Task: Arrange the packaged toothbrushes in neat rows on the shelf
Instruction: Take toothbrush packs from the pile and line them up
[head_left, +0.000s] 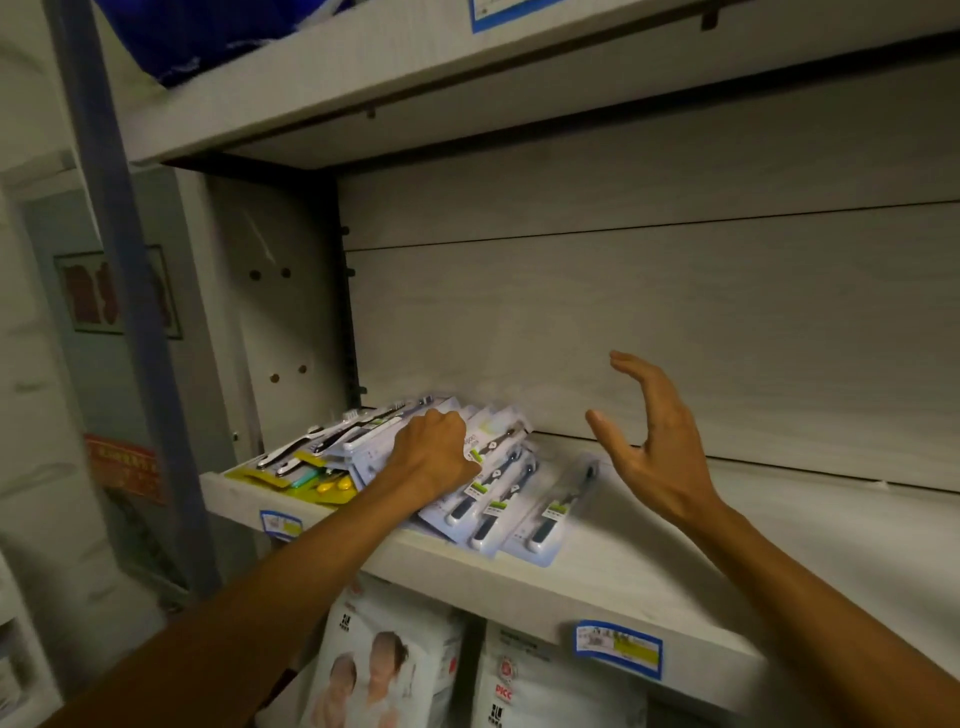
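My left hand (434, 452) is gripping overlapping clear-fronted toothbrush packs (498, 499) on the shelf (597, 577) while my right hand (649, 441) is hovering, fingers spread.

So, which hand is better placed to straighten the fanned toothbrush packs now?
Probably the left hand: it already grips the toothbrush packs. The right hand is open, off the shelf.

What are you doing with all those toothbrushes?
A person is sorting packaged toothbrushes on a shelf. The left hand grips a pack in the messy pile at the shelf's left end. The right hand hovers open above the bare part of the shelf, holding nothing. The packs overlap and fan out, not yet in neat rows.
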